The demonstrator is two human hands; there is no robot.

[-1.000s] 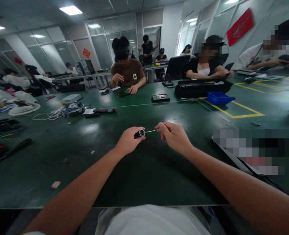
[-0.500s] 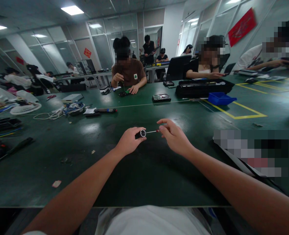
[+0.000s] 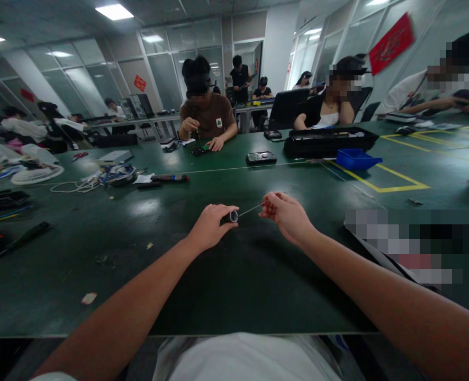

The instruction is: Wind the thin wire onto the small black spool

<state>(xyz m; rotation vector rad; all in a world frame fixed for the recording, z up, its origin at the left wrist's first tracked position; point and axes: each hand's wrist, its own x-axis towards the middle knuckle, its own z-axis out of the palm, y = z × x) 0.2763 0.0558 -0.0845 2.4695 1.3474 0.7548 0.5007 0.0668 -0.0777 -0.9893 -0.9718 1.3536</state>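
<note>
The tube (image 3: 231, 216), short and black with a pale ring at its end, is in the left hand (image 3: 209, 226), pinched between thumb and fingers with the ringed end facing the wearer. It sits near the middle of the view, raised over the green table (image 3: 254, 296). The right hand (image 3: 289, 214) is closed around the small red grip of a driver (image 3: 250, 210), whose thin metal shaft slants down to the tube's ringed end; whether the tip goes inside or only touches the rim cannot be told. The tube looks light and stiff, a hard shell that should bear a firm squeeze without denting, though its smooth, rounded side could roll or turn under a sideways push. The best hold is likely around the body, thumb opposite the fingers, leaving the ring uncovered. Whatever lies within the ring is too small to make out and may be more fragile, so pressure there calls for care. The driver looks light too, its slim shaft rigid, best held by the red grip.
</note>
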